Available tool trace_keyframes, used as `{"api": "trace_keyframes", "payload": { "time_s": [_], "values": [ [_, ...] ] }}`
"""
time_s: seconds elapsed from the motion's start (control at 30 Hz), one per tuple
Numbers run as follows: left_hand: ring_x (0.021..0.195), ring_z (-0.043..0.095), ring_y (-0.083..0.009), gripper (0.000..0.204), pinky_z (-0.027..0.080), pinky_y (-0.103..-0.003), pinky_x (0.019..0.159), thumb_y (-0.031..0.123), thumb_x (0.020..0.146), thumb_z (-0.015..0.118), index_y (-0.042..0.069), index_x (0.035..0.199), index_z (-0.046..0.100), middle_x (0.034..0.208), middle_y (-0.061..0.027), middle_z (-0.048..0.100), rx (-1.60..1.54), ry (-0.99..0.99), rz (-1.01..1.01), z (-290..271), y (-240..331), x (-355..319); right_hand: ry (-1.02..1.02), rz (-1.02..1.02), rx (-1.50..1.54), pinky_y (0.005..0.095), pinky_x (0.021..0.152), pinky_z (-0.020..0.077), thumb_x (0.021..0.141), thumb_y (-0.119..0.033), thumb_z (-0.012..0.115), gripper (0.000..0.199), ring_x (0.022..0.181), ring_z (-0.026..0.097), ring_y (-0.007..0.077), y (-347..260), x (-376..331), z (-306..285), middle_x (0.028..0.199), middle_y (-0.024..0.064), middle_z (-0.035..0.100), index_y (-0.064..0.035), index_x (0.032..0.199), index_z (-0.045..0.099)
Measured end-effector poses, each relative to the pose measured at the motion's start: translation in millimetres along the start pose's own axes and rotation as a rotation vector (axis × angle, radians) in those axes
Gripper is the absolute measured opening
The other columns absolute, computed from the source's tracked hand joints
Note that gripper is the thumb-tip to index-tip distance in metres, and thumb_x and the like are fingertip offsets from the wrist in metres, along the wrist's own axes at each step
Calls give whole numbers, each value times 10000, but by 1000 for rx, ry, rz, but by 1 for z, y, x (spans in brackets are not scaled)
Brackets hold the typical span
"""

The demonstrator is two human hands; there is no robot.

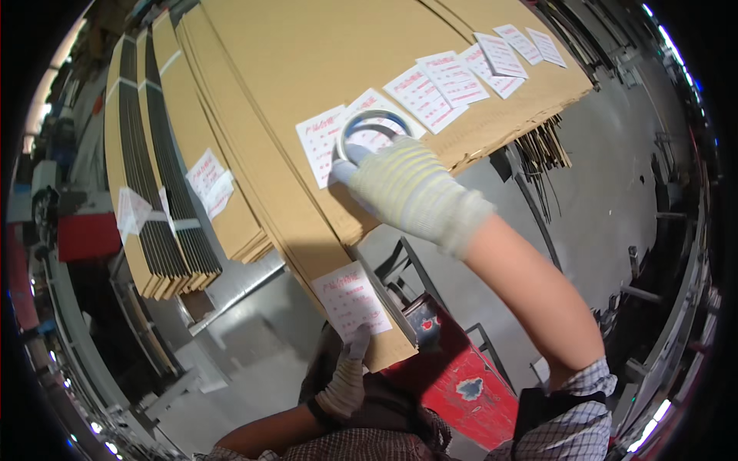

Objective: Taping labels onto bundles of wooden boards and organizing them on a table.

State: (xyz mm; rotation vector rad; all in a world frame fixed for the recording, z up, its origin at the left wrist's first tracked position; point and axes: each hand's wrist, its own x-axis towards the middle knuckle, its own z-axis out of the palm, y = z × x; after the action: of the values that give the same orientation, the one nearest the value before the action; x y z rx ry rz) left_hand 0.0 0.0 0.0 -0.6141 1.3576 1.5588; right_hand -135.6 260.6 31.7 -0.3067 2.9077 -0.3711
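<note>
My right hand point(411, 184), in a yellow-and-white striped knit glove, has its fingers around the near side of a tape roll point(377, 114). The roll rests on paper labels at the near edge of the wide cardboard stack point(307, 54). My left hand point(344, 380), gloved as well, is at the near end of a long narrow cardboard piece point(393, 347). Its thumb presses a white label with red print point(350, 296) against the cardboard; the other fingers are mostly hidden.
Several more labels point(453, 77) lie overlapping along the stack's right edge. To the left, strapped bundles of cardboard strips point(165, 253) carry labels too. Below is a worn red surface point(469, 384) beside a dark metal frame point(407, 265). Grey floor point(615, 169) shows to the right.
</note>
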Motion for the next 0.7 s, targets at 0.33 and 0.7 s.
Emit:
{"api": "trace_keyframes", "payload": {
  "time_s": [0.33, 0.7],
  "values": [
    [882, 656, -131, 65, 551, -304, 833, 58, 902, 729, 24, 902, 674, 916, -63, 706, 364, -256, 76, -63, 34, -81, -253, -481, 9, 415, 746, 546, 869, -174, 622, 356, 708, 643, 268, -133, -123, -57, 932, 120, 615, -104, 1218, 621],
    [990, 675, -171, 420, 572, -338, 829, 56, 876, 748, 21, 1276, 626, 1116, -102, 726, -978, -1083, -454, -126, -73, 240, -129, 352, 1204, 294, 690, 510, 859, -195, 810, 199, 738, 614, 110, -18, -104, 142, 759, 45, 665, -14, 849, 730]
  ]
}}
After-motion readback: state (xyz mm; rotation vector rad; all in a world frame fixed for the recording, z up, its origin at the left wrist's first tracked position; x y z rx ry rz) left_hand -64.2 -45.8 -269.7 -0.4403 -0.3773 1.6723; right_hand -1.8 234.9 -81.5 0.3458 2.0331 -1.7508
